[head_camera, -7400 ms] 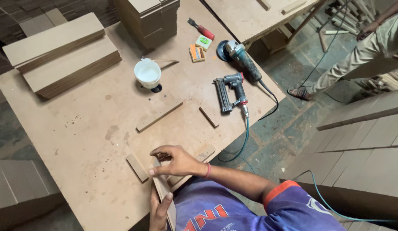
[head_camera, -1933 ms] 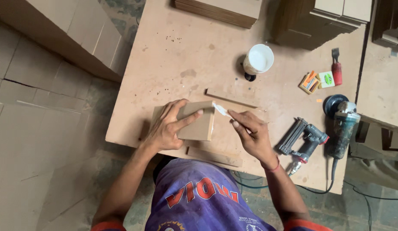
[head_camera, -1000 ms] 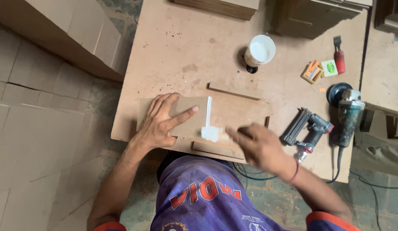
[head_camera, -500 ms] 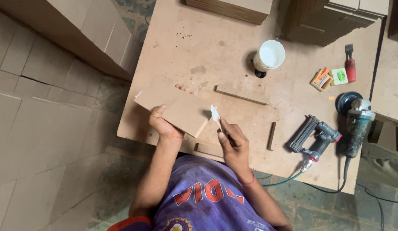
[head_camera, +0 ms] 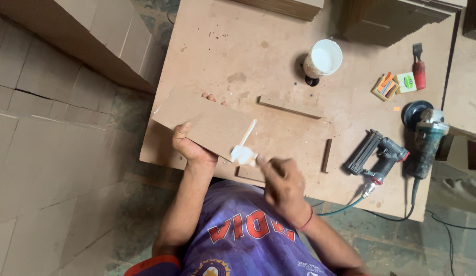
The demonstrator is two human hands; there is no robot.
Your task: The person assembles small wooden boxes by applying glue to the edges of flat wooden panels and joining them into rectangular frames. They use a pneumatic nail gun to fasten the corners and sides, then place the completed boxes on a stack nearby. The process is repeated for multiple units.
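Note:
My left hand (head_camera: 193,144) grips a brown fibreboard panel (head_camera: 205,122) and holds it tilted above the near edge of the workbench (head_camera: 238,46). My right hand (head_camera: 280,183) holds a small glue-covered brush (head_camera: 243,153) whose white tip touches the panel's right end, where a white streak of glue runs along the edge. A white cup of glue (head_camera: 323,58) stands on the bench farther back.
Two thin wooden strips (head_camera: 290,106) (head_camera: 327,154) lie on the bench. A nail gun (head_camera: 377,155) and an angle grinder (head_camera: 424,135) with cables sit at the right. Small boxes (head_camera: 394,84) and a red-handled chisel (head_camera: 418,66) lie behind. Board stacks (head_camera: 69,30) stand left.
The panel has been lifted off the bench and turned in my left hand. My right hand has brought the brush to its right end and spread glue there.

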